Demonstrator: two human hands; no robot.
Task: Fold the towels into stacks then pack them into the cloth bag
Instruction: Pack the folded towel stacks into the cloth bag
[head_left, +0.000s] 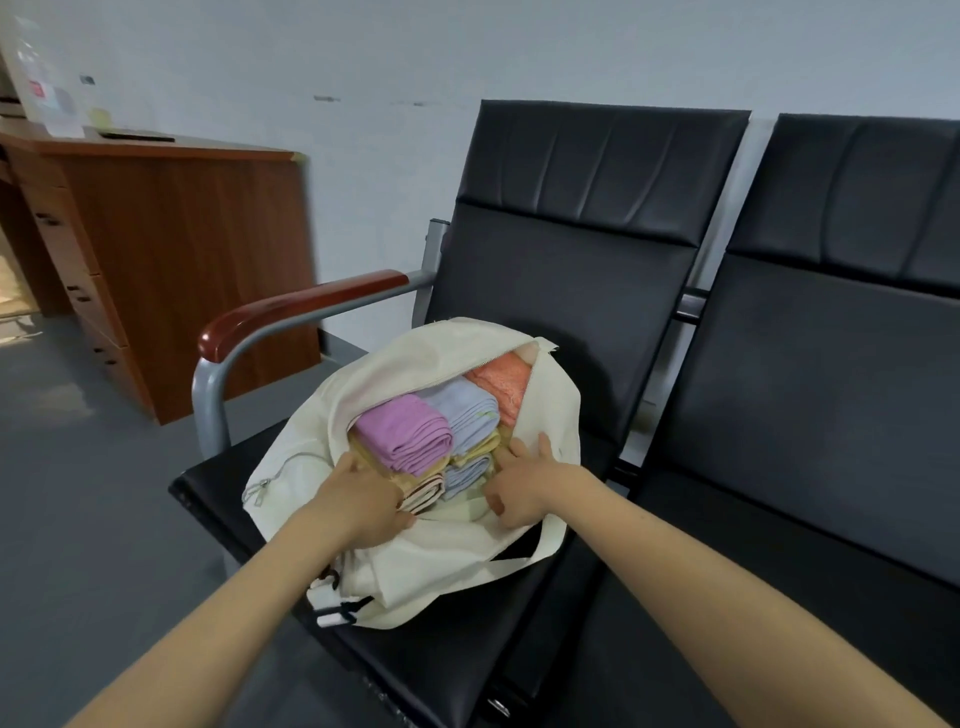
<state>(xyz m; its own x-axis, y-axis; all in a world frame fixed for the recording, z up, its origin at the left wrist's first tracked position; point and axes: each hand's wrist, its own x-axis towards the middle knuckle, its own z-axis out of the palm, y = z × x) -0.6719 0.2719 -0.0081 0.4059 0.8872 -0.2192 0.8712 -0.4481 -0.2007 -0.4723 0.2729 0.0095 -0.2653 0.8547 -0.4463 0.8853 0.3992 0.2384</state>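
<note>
Cream cloth bag (415, 561) sits unzipped on the left seat of the black bench (457, 660), near its front edge. Folded towels fill it: purple (405, 436), pale blue (470, 410), orange (498, 384), yellow below. Left grip (363, 504) grasps the bag's near rim, thumb curled over it. Right grip (524, 478) is released, fingers spread flat on the right rim.

Soft, even indoor light leaves the cream cloth bag (441, 545) bright and clear, with only faint shadows in its folds. Behind the bag, the black padded chair back (571, 260) shows a dull sheen. The glossy red-brown wooden armrest (291, 306) to the bag's left carries a pale highlight. Far left of the bag, the brown wooden desk (182, 249) is smeared and soft. Wide-angle distortion bends straight lines toward the edges.
</note>
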